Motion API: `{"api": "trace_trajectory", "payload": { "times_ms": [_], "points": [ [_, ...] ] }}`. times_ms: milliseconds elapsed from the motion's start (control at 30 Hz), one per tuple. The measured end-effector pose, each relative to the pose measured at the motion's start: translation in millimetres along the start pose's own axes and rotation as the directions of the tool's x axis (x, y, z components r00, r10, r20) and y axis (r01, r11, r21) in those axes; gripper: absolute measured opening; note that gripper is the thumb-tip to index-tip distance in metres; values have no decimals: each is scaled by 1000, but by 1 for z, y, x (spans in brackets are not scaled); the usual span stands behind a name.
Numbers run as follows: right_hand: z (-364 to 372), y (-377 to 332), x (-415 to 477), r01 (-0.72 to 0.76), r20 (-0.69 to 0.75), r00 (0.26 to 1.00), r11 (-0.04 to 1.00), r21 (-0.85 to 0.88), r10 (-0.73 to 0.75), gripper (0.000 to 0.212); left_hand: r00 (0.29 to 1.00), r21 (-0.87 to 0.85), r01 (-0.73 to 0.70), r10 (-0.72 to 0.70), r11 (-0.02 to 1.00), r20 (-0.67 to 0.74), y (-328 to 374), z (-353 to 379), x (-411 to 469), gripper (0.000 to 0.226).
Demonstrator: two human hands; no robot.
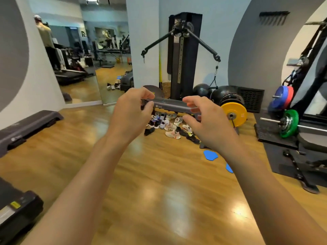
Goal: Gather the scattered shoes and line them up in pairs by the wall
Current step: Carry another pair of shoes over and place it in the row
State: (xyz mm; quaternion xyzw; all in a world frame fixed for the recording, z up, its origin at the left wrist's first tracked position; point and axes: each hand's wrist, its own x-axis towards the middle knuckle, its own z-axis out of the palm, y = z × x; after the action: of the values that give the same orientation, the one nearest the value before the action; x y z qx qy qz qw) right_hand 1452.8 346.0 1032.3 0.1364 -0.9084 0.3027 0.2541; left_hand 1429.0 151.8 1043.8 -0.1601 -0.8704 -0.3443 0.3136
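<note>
Several scattered shoes (166, 123) lie in a heap on the wooden floor, in front of a grey step platform (170, 105) at the foot of the far wall. Among them are a black shoe (149, 131) at the left, a white and pink sneaker (172, 134) at the front, and a black shoe with yellow trim (193, 138) at the right. My left hand (131, 110) and my right hand (208, 121) are raised in mid-air well short of the heap. Their fingers are loosely curled and hold nothing. In the view they overlap the platform's two ends.
A cable machine (182, 55) stands against the wall behind the shoes. Black balls and a yellow weight plate (234, 114) sit to its right, then a barbell rack (290, 123). Blue floor discs (210, 155) lie near the heap. Another step platform (26, 126) and a mirror (79, 68) are on the left.
</note>
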Motion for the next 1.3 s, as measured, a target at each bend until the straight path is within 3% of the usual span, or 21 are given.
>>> {"api": "trace_trajectory", "payload": {
  "times_ms": [333,467,700,933,1300],
  "points": [
    [119,103,174,3,74,997,997,73,-8,42,996,28,90,-90,996,-15,-139,105,150,17],
    [153,149,248,-86,93,992,995,47,82,42,995,-44,100,-98,994,37,-192,162,227,15],
    [180,251,360,-274,-45,959,956,103,279,41,987,-198,85,-57,977,148,-249,280,352,18],
    [231,378,478,-413,-126,890,893,178,437,39,972,-192,125,-82,973,220,-330,393,461,15],
    [356,514,685,-480,49,877,860,172,479,39,927,-159,222,-158,962,341,-456,550,630,16]
  ]
}}
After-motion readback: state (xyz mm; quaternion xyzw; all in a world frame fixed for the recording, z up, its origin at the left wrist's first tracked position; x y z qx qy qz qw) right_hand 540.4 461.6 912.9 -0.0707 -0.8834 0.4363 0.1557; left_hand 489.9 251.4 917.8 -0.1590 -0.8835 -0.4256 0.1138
